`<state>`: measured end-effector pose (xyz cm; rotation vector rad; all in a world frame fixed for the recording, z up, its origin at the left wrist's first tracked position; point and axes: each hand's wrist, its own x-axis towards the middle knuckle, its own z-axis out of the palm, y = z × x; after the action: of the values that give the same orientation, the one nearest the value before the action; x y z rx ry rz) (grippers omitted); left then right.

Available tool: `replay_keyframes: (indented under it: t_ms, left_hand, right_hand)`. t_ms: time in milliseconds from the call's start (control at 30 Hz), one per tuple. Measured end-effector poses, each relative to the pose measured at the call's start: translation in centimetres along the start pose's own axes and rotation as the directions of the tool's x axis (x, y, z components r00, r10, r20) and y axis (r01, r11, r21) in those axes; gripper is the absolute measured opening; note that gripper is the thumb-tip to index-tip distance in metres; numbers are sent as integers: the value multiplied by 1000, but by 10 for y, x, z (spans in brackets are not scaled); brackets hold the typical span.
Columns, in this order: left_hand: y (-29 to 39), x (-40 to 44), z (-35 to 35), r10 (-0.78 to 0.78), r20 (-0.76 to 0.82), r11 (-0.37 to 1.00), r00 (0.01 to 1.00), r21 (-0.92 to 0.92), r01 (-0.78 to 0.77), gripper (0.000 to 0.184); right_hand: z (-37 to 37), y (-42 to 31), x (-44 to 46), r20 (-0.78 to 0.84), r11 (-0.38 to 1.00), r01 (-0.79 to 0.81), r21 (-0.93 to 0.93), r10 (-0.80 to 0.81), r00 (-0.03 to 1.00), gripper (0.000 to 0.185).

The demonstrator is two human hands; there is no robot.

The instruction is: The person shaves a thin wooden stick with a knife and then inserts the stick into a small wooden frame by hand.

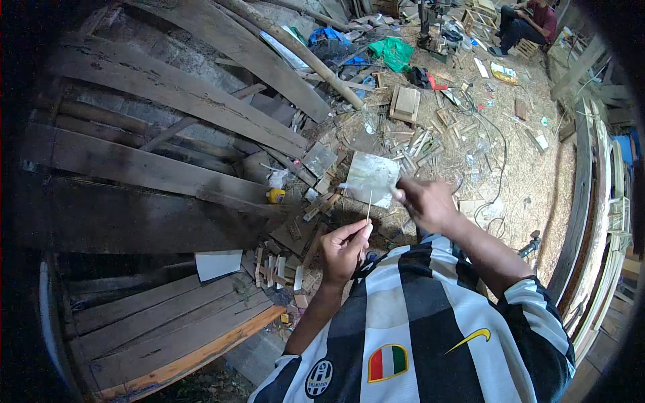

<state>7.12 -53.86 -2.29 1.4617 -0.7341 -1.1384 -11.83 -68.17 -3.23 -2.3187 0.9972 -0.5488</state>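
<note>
In the head view my left hand (344,254) pinches a thin pale wooden stick (369,207) between thumb and fingertips. The stick points up and away from me. To its right, my right hand (430,205) is closed, with its fingers curled. A pale, motion-blurred flat strip (366,187) reaches left from those fingers, close to the stick's upper end. I cannot make out what kind of thing the strip is. Below and beyond both hands lies a whitish square board (371,168) on the littered floor.
Long planks (168,168) lean on the left, above a plank bench (175,329). Wood scraps (416,144), a yellow bottle (275,195), a power cord (500,148) and a green plastic sheet (391,54) lie about. Stacked timber (578,221) lines the right. Another person (527,30) sits far off.
</note>
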Motion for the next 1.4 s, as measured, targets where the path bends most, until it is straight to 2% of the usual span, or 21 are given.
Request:
replay_keyframes:
  t_ms: [33, 67, 167, 267, 333, 433, 467, 567, 667, 733, 800, 867, 933, 967, 1067, 1100, 1133, 1167, 1267, 1333, 1400]
  left_hand:
    - [-1, 1, 2, 10, -10, 1000, 1000, 23, -10, 19]
    - [-1, 1, 3, 11, -9, 1000, 1000, 20, -11, 19]
    - [-4, 1, 1, -20, -47, 1000, 999, -12, 20, 16]
    - [11, -2, 4, -64, -20, 998, 998, -22, 63, 16]
    - [10, -4, 3, -32, -2, 999, 999, -22, 32, 17]
    - [4, -2, 1, -44, -7, 999, 999, -32, 44, 17]
    - [3, -3, 0, -40, -13, 999, 999, -14, 40, 17]
    - [-1, -5, 1, -13, -25, 1000, 1000, 2, 13, 18]
    - [0, -10, -5, 1, -50, 1000, 999, -9, -1, 20]
    - [9, -17, -7, -59, -105, 997, 993, -64, 53, 20]
    - [8, -19, -17, 58, -140, 998, 988, -27, -63, 18]
    - [6, -25, -31, -31, -211, 994, 977, -105, 9, 16]
    - [0, -35, -48, -35, -253, 988, 967, -152, -4, 17]
    - [-4, -43, -55, -42, -275, 982, 961, -189, -11, 17]
    - [-8, -74, -76, -122, -352, 952, 928, -307, 8, 16]
    - [-12, -82, -85, -123, -390, 947, 913, -320, -9, 16]
    - [-16, -91, -94, -131, -427, 942, 895, -336, -22, 15]
    - [-20, -101, -104, -140, -464, 935, 875, -351, -37, 14]
    - [-31, -132, -133, -180, -534, 941, 826, -337, -12, 16]
    - [-48, -151, -150, -193, -570, 915, 799, -398, -63, 16]
    - [-67, -170, -165, -205, -600, 885, 773, -451, -116, 16]
  right_hand:
    - [0, -6, -5, 3, 996, 83, 35, -83, 997, 19]
    - [2, -15, -7, 67, 994, 105, 19, -106, 992, 21]
    - [14, -25, -10, 79, 974, 200, 109, -209, 975, 19]
    - [11, -18, -4, 118, 993, 111, 31, -114, 986, 19]
    - [12, -3, 2, 48, 993, 117, 34, -118, 992, 18]
    - [5, -1, 8, 31, 999, -17, 29, 16, 999, 22]
    - [5, -9, 3, 31, 999, -16, 30, 15, 999, 22]
    - [7, -28, -8, 113, 975, 180, 130, -195, 974, 20]
    - [19, -31, -10, 126, 980, 186, 70, -194, 973, 22]
    - [17, -37, -2, 77, 970, 224, 94, -231, 970, 22]
    - [22, -37, 9, 115, 973, 221, 67, -228, 967, 21]
    - [35, -39, 21, 148, 970, 238, 42, -242, 959, 19]
    - [53, -40, 32, 141, 964, 260, -54, -250, 958, 20]
    - [61, -40, 39, 162, 979, 203, -26, -196, 967, 23]
    - [81, -62, 51, 212, 978, 199, -59, -183, 960, 26]
    - [88, -76, 51, 149, 949, 315, 21, -314, 938, 26]
    - [104, -87, 47, 176, 937, 346, 36, -347, 921, 26]
    - [125, -96, 42, 284, 925, 379, 38, -374, 883, 25]
    - [142, -159, 34, 425, 874, 476, 100, -470, 774, 24]
    - [167, -185, 30, 376, 754, 620, 219, -651, 659, 26]
    - [196, -201, 26, 382, 696, 665, 270, -711, 590, 28]
